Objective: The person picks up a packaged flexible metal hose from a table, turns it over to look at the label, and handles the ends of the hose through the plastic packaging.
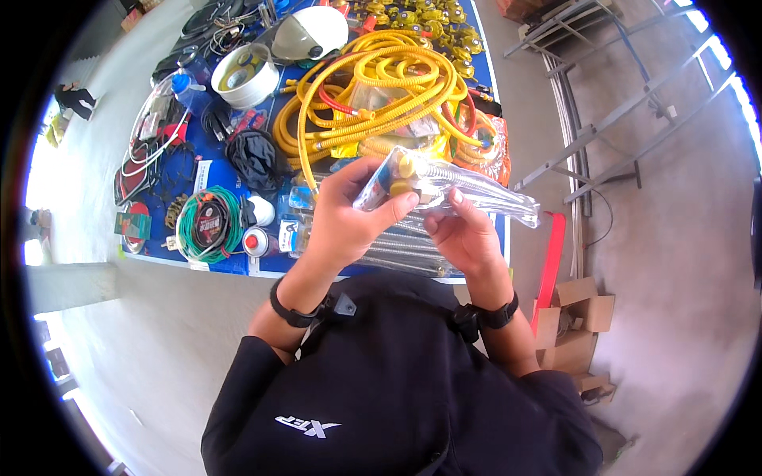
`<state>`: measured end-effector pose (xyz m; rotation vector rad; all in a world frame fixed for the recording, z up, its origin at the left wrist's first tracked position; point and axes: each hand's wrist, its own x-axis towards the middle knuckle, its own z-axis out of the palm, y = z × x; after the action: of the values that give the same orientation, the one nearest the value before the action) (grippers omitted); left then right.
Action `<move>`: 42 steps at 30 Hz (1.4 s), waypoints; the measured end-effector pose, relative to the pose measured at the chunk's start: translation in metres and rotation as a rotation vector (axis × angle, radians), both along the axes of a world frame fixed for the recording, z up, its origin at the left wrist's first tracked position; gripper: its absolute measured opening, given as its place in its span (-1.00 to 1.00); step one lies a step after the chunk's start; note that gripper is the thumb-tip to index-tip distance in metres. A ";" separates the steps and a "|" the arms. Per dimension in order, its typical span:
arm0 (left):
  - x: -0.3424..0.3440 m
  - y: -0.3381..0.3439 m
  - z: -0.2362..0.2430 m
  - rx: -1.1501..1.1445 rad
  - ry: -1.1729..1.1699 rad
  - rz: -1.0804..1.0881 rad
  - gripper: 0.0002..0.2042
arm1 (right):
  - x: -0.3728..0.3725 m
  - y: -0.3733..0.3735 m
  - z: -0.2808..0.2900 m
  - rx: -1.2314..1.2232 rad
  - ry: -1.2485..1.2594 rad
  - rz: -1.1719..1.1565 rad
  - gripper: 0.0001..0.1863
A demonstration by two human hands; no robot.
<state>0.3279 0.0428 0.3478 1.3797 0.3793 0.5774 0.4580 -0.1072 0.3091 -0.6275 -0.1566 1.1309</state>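
Observation:
A clear plastic bag with a corrugated metal hose (456, 176) inside is held up over the table's near edge. Brass-coloured fittings (403, 173) show at the bag's left end. Around that end my left hand (349, 218) is closed, its thumb on the lower fitting. My right hand (472, 242) pinches the bag's lower edge near its middle, thumb on top and fingers curled beneath. The bag's right end sticks out past this hand. Below both hands, several metal hoses (406, 247) lie side by side on the table, partly hidden by them.
Coiled yellow hoses (381, 79) lie beyond my hands on the blue-topped table (171, 247). Left are a white bucket (248, 97), a green hose coil (190, 226) and a spray can (255, 240). Open cardboard boxes (573, 325) and a metal frame (611, 131) stand on the right.

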 end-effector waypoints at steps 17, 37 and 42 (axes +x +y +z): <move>-0.008 -0.001 0.003 0.082 0.060 0.019 -0.69 | -0.014 -0.001 0.000 -0.038 -0.152 -0.104 -0.59; -0.021 -0.010 -0.005 -0.008 0.051 -0.017 -0.70 | -0.024 -0.018 0.027 -0.371 -0.562 -0.070 -0.77; -0.010 -0.021 -0.002 -0.028 0.002 -0.006 -0.70 | -0.029 -0.014 0.025 -0.160 -0.391 -0.218 -0.74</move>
<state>0.3182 0.0217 0.3457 1.3540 0.3830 0.5637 0.4285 -0.1215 0.3338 -0.9820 -0.3265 0.8057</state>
